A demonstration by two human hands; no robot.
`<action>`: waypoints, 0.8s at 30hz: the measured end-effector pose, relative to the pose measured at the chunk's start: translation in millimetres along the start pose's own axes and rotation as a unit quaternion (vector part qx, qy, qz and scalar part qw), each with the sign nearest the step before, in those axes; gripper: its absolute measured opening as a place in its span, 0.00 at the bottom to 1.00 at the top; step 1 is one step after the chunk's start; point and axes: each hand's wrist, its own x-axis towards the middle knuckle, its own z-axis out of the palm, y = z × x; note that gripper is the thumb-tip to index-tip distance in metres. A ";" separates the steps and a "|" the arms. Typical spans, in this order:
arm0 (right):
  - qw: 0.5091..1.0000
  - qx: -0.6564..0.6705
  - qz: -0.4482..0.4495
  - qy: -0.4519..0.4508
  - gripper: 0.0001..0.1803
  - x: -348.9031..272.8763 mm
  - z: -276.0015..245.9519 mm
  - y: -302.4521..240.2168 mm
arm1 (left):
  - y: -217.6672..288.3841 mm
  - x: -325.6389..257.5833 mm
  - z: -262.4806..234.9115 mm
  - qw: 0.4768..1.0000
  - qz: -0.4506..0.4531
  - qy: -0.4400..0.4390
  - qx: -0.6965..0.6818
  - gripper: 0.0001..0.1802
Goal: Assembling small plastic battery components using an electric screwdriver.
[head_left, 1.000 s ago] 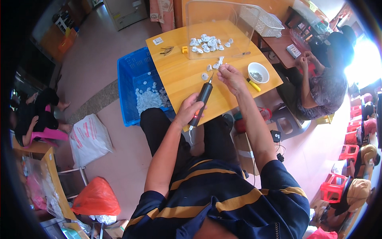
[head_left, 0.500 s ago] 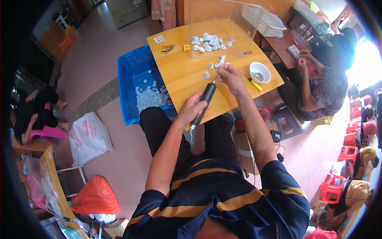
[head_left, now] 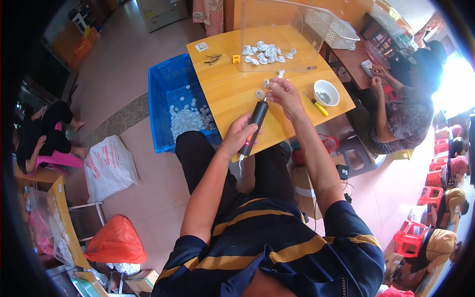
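With our left hand (head_left: 240, 134) we held the black driver (head_left: 256, 121), the fingers wrapped around its body. We kept it tilted above the near edge of the yellow worktop (head_left: 222, 84), its tip pointing up and away from us. A white cord (head_left: 241, 166) came out of its lower end and hung down in front of our legs.

Our right hand (head_left: 284, 94) was at the tip of the driver, with the thumb and the forefinger brought close together, in a narrow shape. We could not tell whether some small thing was between them, because the fingers hid it.

Just beside the tip, a white part (head_left: 260, 93) lay on the worktop. Farther from us we had a pile of white parts (head_left: 267, 52), which we saw through a clear box (head_left: 277, 29). Left of this pile there was a yellow block (head_left: 236, 59).

To the right of our right hand stood a white bowl (head_left: 326, 85) with small grey pieces in it, and near the bowl lay a tool with a yellow handle (head_left: 321, 110). On our left, a blue crate (head_left: 158, 106) stood on the floor beside the worktop, and we saw many white discs (head_left: 188, 121) in it.
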 end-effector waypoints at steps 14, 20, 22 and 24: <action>0.780 -0.564 -0.249 0.112 0.14 3.7 22.5 42.1 | -2.8 -0.5 -0.8 0.994 0.032 0.044 -0.098 0.20; 0.866 -0.455 -0.192 0.075 0.10 1.3 13.1 43.1 | -3.2 -1.4 0.2 0.997 0.006 0.063 -0.037 0.21; 0.945 -0.284 -0.151 0.062 0.08 4.2 -6.2 51.4 | 2.9 0.0 10.8 0.998 0.009 0.063 -0.019 0.20; 0.947 -0.270 -0.154 0.087 0.07 2.3 -16.4 56.3 | 0.8 0.9 13.0 0.997 0.013 0.070 0.000 0.20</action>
